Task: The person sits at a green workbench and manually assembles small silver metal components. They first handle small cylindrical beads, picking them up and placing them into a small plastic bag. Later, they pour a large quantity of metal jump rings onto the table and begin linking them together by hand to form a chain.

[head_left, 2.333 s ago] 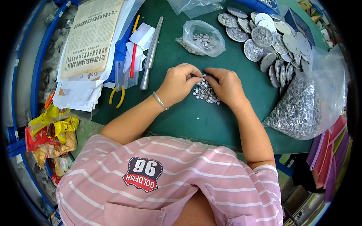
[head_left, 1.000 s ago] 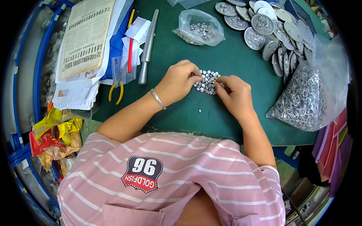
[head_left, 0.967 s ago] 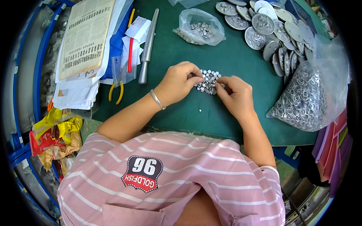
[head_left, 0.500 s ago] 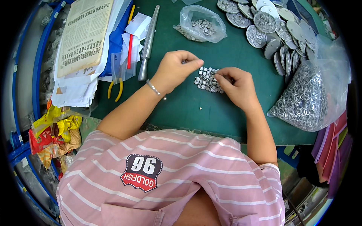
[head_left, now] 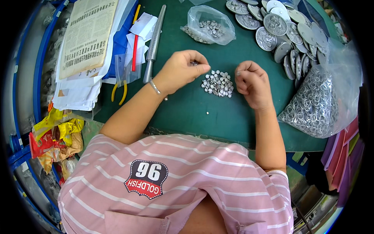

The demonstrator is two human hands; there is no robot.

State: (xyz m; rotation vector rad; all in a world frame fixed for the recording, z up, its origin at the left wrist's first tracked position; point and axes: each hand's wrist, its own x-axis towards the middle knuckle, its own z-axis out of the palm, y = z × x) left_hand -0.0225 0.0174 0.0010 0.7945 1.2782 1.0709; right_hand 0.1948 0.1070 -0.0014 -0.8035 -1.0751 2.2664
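On the green table, a small heap of round silver metal pieces (head_left: pixel 217 83) lies between my hands. My left hand (head_left: pixel 183 70) hovers at the heap's left, thumb and forefinger pinched together; small greyish metal bits show inside its curled fingers. To the right of the heap, my right hand (head_left: pixel 253 84) is raised with its fingers curled. A small silver piece (head_left: pixel 239 73) glints at the tip of its pinch. One tiny pale piece (head_left: pixel 207 112) lies alone nearer to me.
Beyond the heap sits an open clear bag (head_left: pixel 210 27) of similar small pieces. Large silver medallions (head_left: pixel 275 24) are piled at the far right, above a clear bag of metal rings (head_left: pixel 311 101). At left are a tapered metal rod (head_left: pixel 155 43), yellow-handled pliers (head_left: pixel 123 93) and stacked papers (head_left: pixel 83 43).
My right hand has lifted away from the heap to the right, with a small silver piece in its pinch. My left hand has stayed nearly in place.
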